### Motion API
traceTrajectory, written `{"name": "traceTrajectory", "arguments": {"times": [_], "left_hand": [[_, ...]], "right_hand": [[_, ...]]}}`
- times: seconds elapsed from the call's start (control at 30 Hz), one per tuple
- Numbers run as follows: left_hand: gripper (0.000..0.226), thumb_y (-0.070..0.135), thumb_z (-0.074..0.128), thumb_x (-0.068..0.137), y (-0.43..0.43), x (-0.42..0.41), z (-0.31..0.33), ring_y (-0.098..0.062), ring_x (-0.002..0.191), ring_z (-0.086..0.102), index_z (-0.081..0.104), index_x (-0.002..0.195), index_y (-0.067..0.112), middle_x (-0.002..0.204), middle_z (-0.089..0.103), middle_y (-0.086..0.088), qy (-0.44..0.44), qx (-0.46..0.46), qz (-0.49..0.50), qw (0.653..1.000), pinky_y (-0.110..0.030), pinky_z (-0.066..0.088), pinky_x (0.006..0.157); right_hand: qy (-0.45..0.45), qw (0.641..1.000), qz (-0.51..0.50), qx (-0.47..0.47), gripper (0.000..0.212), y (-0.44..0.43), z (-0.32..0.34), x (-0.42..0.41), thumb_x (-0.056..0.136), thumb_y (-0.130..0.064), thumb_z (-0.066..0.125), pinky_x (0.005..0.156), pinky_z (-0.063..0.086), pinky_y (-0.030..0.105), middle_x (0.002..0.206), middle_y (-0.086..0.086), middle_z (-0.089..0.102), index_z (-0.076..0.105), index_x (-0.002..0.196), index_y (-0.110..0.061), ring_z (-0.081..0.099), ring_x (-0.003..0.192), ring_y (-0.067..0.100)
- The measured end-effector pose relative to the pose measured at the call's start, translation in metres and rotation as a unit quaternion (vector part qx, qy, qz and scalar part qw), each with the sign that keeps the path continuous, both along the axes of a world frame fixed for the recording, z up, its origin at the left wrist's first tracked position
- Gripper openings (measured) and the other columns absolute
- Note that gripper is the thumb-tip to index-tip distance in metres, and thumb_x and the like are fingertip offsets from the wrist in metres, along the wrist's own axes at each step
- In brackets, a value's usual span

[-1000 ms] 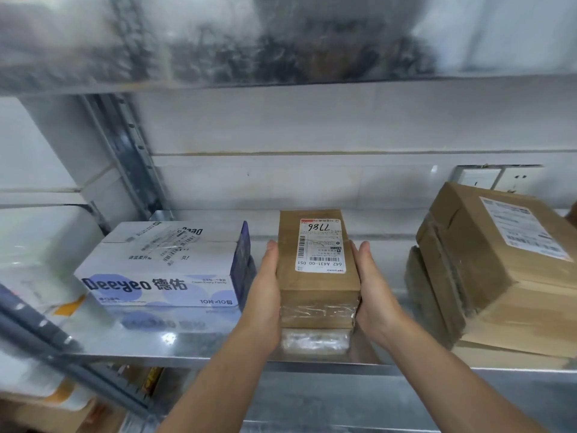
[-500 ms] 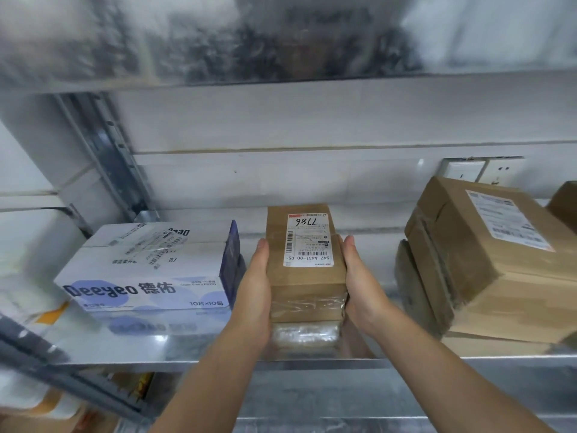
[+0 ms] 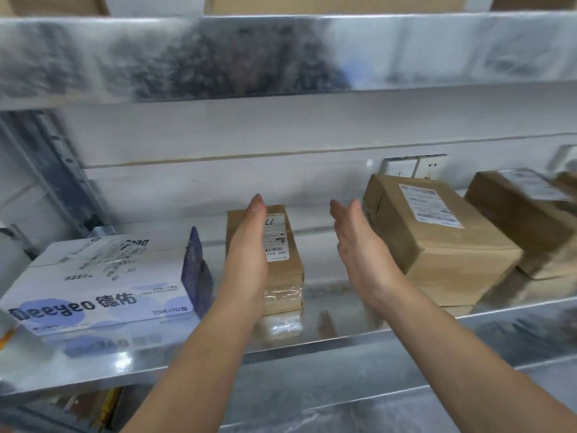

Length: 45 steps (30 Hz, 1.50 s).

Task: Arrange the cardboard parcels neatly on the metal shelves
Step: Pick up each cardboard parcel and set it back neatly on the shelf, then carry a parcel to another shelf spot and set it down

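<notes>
A narrow brown cardboard parcel point(image 3: 282, 273) with a white label stands on the metal shelf point(image 3: 312, 342), lengthwise toward the wall. My left hand point(image 3: 248, 257) lies with straight fingers along the parcel's left side and covers part of its label. My right hand point(image 3: 359, 254) hovers open in the gap to the parcel's right, apart from it and close to the left end of a larger brown parcel point(image 3: 437, 242). That larger parcel sits tilted on flatter cardboard. Another brown parcel point(image 3: 524, 214) stands further right.
A white and blue Deeyeo box point(image 3: 100, 282) lies left of the narrow parcel with a dark pouch point(image 3: 195, 270) against its right end. The upper metal shelf point(image 3: 281, 54) runs overhead. Wall sockets point(image 3: 412, 167) sit behind the parcels, and a slanted upright point(image 3: 53, 170) stands at the left.
My right hand has let go of the narrow parcel and moved right toward the larger parcel. The left hand has slid forward along the parcel. The view has shifted right.
</notes>
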<state>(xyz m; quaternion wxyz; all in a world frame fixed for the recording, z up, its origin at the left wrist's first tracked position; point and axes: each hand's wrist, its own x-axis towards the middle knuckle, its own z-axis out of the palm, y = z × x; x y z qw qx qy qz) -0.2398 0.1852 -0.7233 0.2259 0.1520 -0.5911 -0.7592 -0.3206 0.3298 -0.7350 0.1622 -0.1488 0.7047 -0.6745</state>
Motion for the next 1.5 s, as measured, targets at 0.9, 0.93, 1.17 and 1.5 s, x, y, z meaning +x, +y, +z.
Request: {"name": "traceTrajectory", "arguments": {"times": [0.9, 0.93, 1.17, 1.5], "left_hand": [[0.037, 0.056, 0.047, 0.102, 0.173, -0.111, -0.021, -0.011, 0.067, 0.076, 0.071, 0.112, 0.029, 0.082, 0.079, 0.005, -0.135, 0.145, -0.039, 0.979, -0.033, 0.051, 0.069], [0.041, 0.058, 0.047, 0.101, 0.175, -0.114, -0.021, -0.015, 0.074, 0.077, 0.07, 0.119, 0.03, 0.091, 0.08, 0.002, -0.138, 0.143, -0.032, 0.98, -0.034, 0.052, 0.07], [0.061, 0.067, 0.056, 0.09, 0.18, -0.117, -0.031, -0.027, 0.122, 0.065, 0.061, 0.139, 0.031, 0.139, 0.065, 0.001, -0.164, 0.15, 0.024, 0.975, -0.049, 0.047, 0.107], [0.05, 0.058, 0.037, 0.104, 0.183, -0.108, -0.01, -0.024, 0.111, 0.07, 0.069, 0.127, 0.027, 0.118, 0.076, -0.002, -0.203, 0.111, 0.005, 0.973, -0.041, 0.051, 0.094]], "right_hand": [[-0.156, 0.977, -0.127, -0.074, 0.065, 0.244, -0.038, -0.13, 0.104, -0.062, 0.035, 0.127, 0.017, 0.05, 0.161, -0.002, 0.042, 0.045, 0.154, -0.022, 0.038, 0.148, 0.017], [-0.163, 0.976, -0.118, -0.081, 0.064, 0.246, -0.044, -0.134, 0.104, -0.063, 0.036, 0.127, 0.019, 0.05, 0.16, -0.003, 0.044, 0.047, 0.153, -0.023, 0.04, 0.147, 0.017], [-0.224, 0.968, -0.067, -0.095, 0.041, 0.247, -0.046, -0.136, 0.101, -0.066, 0.039, 0.125, 0.026, 0.046, 0.153, -0.012, 0.051, 0.067, 0.114, -0.039, 0.045, 0.143, 0.013], [-0.245, 0.959, -0.075, -0.122, 0.06, 0.243, -0.035, -0.132, 0.101, -0.065, 0.038, 0.125, 0.027, 0.042, 0.151, -0.005, 0.055, 0.055, 0.146, -0.03, 0.049, 0.137, 0.01]]}}
